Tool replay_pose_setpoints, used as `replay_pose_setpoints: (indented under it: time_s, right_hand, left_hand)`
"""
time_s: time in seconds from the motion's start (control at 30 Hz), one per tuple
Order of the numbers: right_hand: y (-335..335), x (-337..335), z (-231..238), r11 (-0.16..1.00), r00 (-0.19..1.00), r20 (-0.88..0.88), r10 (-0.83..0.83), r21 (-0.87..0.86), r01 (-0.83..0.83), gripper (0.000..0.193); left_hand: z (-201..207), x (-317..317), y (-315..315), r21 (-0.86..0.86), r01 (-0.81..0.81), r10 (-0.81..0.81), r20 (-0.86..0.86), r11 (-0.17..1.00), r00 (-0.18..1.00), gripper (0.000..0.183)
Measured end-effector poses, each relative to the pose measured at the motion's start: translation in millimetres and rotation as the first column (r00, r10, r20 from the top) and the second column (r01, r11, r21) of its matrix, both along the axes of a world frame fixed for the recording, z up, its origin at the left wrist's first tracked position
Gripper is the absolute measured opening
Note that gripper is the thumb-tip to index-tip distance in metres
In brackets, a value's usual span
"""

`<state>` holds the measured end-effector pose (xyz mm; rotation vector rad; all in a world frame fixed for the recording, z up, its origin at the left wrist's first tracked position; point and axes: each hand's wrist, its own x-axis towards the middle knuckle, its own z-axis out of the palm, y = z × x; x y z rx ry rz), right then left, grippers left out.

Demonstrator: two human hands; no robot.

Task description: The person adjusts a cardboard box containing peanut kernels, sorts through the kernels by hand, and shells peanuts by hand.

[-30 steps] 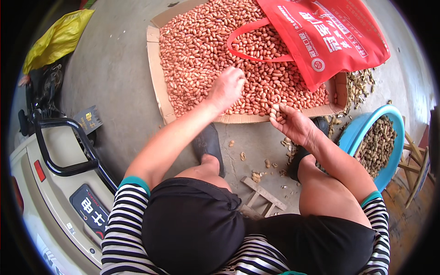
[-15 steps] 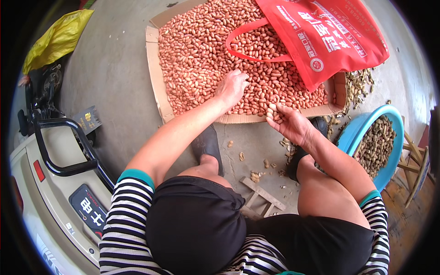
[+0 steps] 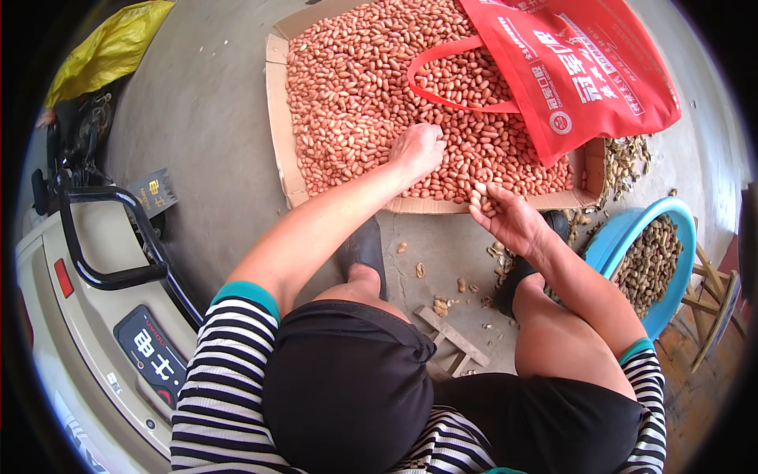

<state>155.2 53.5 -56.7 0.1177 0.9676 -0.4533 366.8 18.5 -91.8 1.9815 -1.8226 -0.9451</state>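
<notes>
Reddish shelled peanuts (image 3: pixel 347 103) fill a shallow cardboard box (image 3: pixel 279 118) on the floor in front of me. My left hand (image 3: pixel 418 150) is over the middle of the peanuts, its fingers curled down and closed. Whatever is between those fingertips is hidden by the hand. At the box's near edge, my right hand (image 3: pixel 515 225) is turned palm up, its fingers curled round several peanut kernels (image 3: pixel 483 197). A red bag (image 3: pixel 568 87) with a looped handle lies across the right part of the box, over some of the peanuts.
To the right stands a blue basin (image 3: pixel 687 237) of unshelled peanuts (image 3: pixel 649 265), beside a wooden folding stool (image 3: pixel 714 304). Empty shells (image 3: pixel 628 166) litter the floor right of the box. A small wooden stool (image 3: pixel 454 340) shows between my legs. A beige scooter (image 3: pixel 87 316) is at left.
The whole view has shifted slightly, so the box and bag appear a little further right. Both hands keep nearly the same places over and beside the peanuts.
</notes>
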Motion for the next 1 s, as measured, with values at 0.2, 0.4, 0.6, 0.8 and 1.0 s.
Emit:
replay_pose_setpoints:
  time_s: [0.2,0.4,0.6,0.8,1.0]
  right_hand:
    - [-2,-3,-2,1.0,1.0,0.013,-0.023,0.003,0.023,0.022]
    - [-1,-5,-10,0.996,0.99,0.123,-0.072,-0.038,0.078,0.024]
    - [0,-1,-8,0.992,0.991,0.056,-0.125,0.024,0.124,0.021]
    - [-3,-5,3,0.992,0.99,0.07,-0.124,0.031,0.122,0.024]
    - [0,-10,-5,0.994,0.993,0.049,-0.111,0.015,0.11,0.023]
  left_hand:
    - [19,-17,18,-0.147,0.014,-0.035,-0.142,0.989,0.989,0.013]
    - [70,-51,52,-0.21,0.298,-0.341,-0.211,0.931,0.916,0.008]
    - [28,-11,20,-0.394,0.396,-0.363,0.156,0.83,0.918,0.021]
    - [19,15,11,-0.139,0.696,-0.586,0.438,0.705,0.681,0.021]
    - [24,64,23,-0.211,0.657,-0.444,0.587,0.724,0.677,0.014]
